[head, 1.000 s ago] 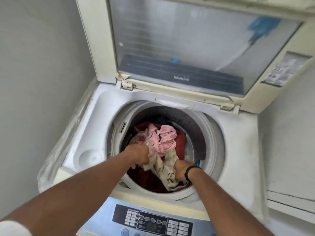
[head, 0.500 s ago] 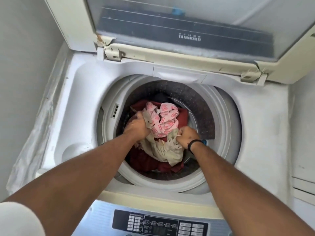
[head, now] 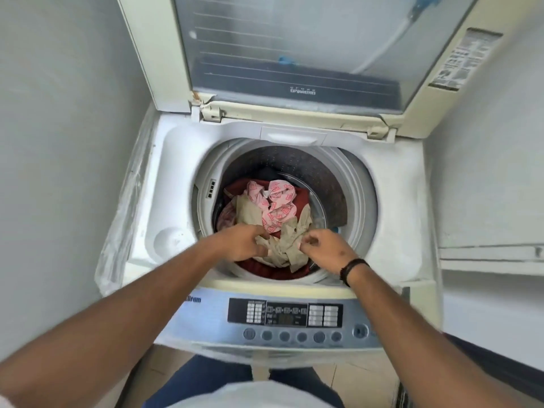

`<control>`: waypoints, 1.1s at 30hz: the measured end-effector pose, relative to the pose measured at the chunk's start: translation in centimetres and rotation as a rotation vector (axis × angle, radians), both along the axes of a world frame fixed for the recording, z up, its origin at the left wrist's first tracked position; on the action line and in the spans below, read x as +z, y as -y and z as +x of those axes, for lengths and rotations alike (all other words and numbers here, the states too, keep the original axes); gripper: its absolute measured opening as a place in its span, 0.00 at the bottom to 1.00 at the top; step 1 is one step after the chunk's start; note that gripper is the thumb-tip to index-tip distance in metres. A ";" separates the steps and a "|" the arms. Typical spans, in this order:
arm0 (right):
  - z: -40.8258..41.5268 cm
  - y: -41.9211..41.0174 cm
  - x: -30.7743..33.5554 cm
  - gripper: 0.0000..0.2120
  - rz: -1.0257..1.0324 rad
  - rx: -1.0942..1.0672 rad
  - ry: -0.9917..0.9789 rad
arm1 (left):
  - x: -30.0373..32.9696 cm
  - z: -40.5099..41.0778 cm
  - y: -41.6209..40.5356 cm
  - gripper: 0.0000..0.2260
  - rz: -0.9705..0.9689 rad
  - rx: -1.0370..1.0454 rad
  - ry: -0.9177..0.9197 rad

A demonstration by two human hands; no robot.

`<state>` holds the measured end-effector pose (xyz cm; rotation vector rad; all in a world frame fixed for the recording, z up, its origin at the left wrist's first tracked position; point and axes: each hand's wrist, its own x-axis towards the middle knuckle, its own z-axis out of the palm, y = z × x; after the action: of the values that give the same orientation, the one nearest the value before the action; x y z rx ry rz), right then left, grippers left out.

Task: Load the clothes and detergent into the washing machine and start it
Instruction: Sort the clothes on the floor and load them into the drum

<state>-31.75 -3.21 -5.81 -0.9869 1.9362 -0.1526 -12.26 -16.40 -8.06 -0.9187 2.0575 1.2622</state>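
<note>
A white top-loading washing machine (head: 394, 201) stands with its lid (head: 294, 39) raised. Inside the drum (head: 332, 178) lie a dark red cloth (head: 265, 270), a pink patterned cloth (head: 279, 201) and, on top at the front, a crumpled beige garment (head: 290, 241). My left hand (head: 240, 242) hovers over the drum's front left with loosely curled fingers just touching the beige garment's edge. Over the front right, my right hand (head: 326, 250) has a black wristband and fingers apart with nothing in them. No detergent is in sight.
The control panel (head: 285, 315) with a row of round buttons (head: 294, 336) runs along the machine's front edge. Grey walls close in on the left (head: 59, 142) and right (head: 485, 172). A white ledge (head: 491, 256) juts out at the right.
Both hands were shut on the beige garment, pressing it down into the drum. They have let go and drawn back toward the front rim, and the garment now lies loose.
</note>
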 end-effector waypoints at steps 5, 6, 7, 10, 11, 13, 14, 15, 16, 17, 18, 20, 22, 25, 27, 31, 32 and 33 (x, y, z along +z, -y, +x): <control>3.3 -6.3 5.5 0.13 -0.272 -0.016 -0.344 | 6.2 3.7 -5.8 0.14 -0.226 0.057 -0.092; 4.2 -7.4 5.6 0.15 -0.301 0.010 -0.449 | 6.8 4.4 -7.0 0.18 -0.330 0.053 -0.102; 5.2 -8.4 5.5 0.18 -0.326 0.026 -0.545 | 7.1 4.9 -8.0 0.21 -0.463 0.049 -0.116; 7.7 -10.2 4.4 0.20 -0.420 -0.039 -0.710 | 7.1 5.5 -9.0 0.24 -0.684 0.037 -0.140; 8.1 -10.4 4.1 0.20 -0.444 -0.065 -0.748 | 7.0 5.3 -8.9 0.23 -0.692 0.022 -0.143; 8.2 -10.5 3.6 0.20 -0.474 -0.082 -0.800 | 7.0 5.0 -8.8 0.22 -0.701 0.002 -0.149; 8.1 -10.5 3.5 0.19 -0.489 -0.076 -0.811 | 6.9 5.0 -8.9 0.22 -0.706 0.005 -0.152; 8.1 -10.5 3.5 0.19 -0.499 -0.076 -0.819 | 6.9 5.0 -9.0 0.21 -0.718 0.007 -0.158; 8.1 -10.4 3.6 0.19 -0.498 -0.074 -0.827 | 7.0 5.0 -9.1 0.21 -0.734 0.013 -0.165; 8.2 -10.4 3.8 0.19 -0.488 -0.071 -0.833 | 7.0 5.0 -9.2 0.21 -0.748 0.018 -0.170; 8.4 -10.4 3.8 0.19 -0.482 -0.070 -0.835 | 7.1 5.1 -9.2 0.21 -0.755 0.021 -0.168; 8.3 -10.3 3.8 0.20 -0.484 -0.091 -0.825 | 7.2 5.2 -9.1 0.21 -0.756 0.028 -0.170; 8.3 -10.6 4.0 0.20 -0.501 -0.121 -0.786 | 7.4 5.3 -9.5 0.21 -0.773 0.035 -0.186; 8.8 -12.0 4.7 0.16 -0.536 -0.153 -0.652 | 7.7 5.7 -9.8 0.22 -0.774 0.051 -0.268; 10.1 -14.3 5.1 0.16 -0.585 -0.181 -0.588 | 7.7 6.1 -10.1 0.22 -0.773 0.043 -0.343; 14.1 -22.1 4.9 0.17 -0.603 -0.358 -0.356 | 7.1 6.5 -12.8 0.19 -0.818 -0.051 -0.540; 15.3 -24.8 4.5 0.17 -0.585 -0.426 -0.310 | 6.9 6.5 -14.7 0.20 -0.829 -0.068 -0.564; 16.7 -27.5 4.1 0.17 -0.568 -0.502 -0.282 | 7.0 6.5 -17.1 0.21 -0.837 -0.076 -0.590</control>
<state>-15.01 24.34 -1.68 -0.8792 2.4394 -0.9338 -5.77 0.68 -1.04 -0.8301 3.1660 0.6333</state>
